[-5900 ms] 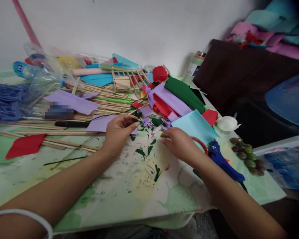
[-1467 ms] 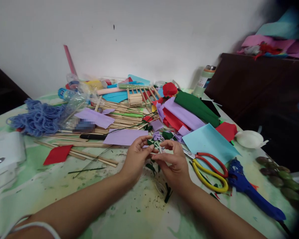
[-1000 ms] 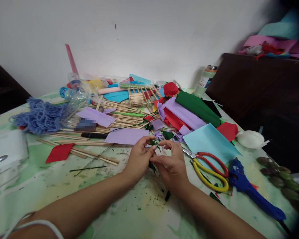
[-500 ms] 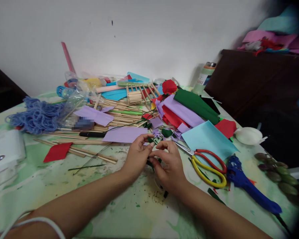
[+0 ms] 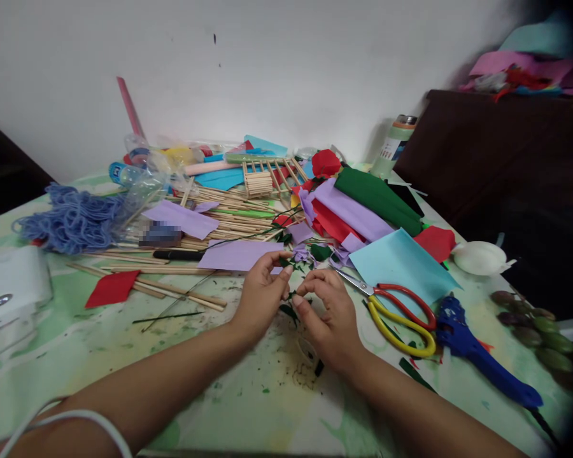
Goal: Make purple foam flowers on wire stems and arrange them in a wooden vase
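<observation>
My left hand (image 5: 263, 289) pinches a small dark green piece (image 5: 285, 262) at its fingertips, over the middle of the table. Close beside it on the right, my right hand (image 5: 328, 312) has its thumb and fingers pressed together on something too small to make out. Dark green strips (image 5: 290, 312) show between and below the hands. Scissors (image 5: 401, 318) with red and yellow handles lie right of my right hand, their blades pointing toward it. Beyond the fingers are a purple paper sheet (image 5: 241, 256) and green and purple scraps (image 5: 321, 252).
A blue glue gun (image 5: 487, 362) and grapes (image 5: 544, 331) lie at the right. Light blue paper (image 5: 403, 264) is behind the scissors. Wooden sticks (image 5: 239, 222) spread across the back, with blue yarn (image 5: 76, 219) at left. A white device (image 5: 14, 286) sits far left.
My two hands have moved slightly apart, the left one a little to the left, so more of the dark green strips shows between them. The view has shifted slightly.
</observation>
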Tool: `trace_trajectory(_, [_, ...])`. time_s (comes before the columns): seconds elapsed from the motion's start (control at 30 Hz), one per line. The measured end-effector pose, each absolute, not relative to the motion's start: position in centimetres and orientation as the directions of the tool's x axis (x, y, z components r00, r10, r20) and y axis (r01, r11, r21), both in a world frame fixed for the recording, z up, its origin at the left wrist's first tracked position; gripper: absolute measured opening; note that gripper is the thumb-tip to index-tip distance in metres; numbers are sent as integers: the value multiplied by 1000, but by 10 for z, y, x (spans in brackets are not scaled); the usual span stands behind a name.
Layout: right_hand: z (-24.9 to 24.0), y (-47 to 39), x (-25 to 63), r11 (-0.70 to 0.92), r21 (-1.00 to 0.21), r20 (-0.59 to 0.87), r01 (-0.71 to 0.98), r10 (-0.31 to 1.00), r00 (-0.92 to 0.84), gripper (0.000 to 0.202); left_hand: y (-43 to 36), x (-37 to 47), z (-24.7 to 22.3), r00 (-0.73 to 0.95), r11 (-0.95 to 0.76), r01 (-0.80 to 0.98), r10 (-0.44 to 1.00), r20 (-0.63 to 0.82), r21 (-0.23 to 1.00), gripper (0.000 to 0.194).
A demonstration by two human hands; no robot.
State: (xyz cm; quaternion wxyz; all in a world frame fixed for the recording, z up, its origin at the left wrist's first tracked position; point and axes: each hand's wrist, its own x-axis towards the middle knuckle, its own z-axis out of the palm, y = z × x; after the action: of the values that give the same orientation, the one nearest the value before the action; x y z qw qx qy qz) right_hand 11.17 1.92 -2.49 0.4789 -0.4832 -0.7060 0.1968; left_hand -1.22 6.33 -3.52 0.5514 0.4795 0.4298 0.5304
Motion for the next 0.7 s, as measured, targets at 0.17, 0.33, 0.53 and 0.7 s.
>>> trace_trajectory(0.17, [-30, 23, 111, 475, -719, 535, 507, 844, -32, 10, 60, -11, -37, 58, 13, -188, 998, -2, 982, 30])
trace_trajectory(0.33, [-34, 27, 109, 519, -646, 594, 560, 803, -60, 13, 61, -11, -37, 66, -6, -206, 998, 20, 978, 27])
trace_trajectory(0.53, [-33, 25, 103, 504, -680, 550, 532, 831, -84, 9, 64, -12, -39, 51, -47, -98, 997, 52, 994, 24])
trace_trajectory(0.7, [-33, 23, 104, 502, -687, 528, 526, 842, -112, 6, 65, -13, -39, 67, -43, -88, 997, 48, 995, 23])
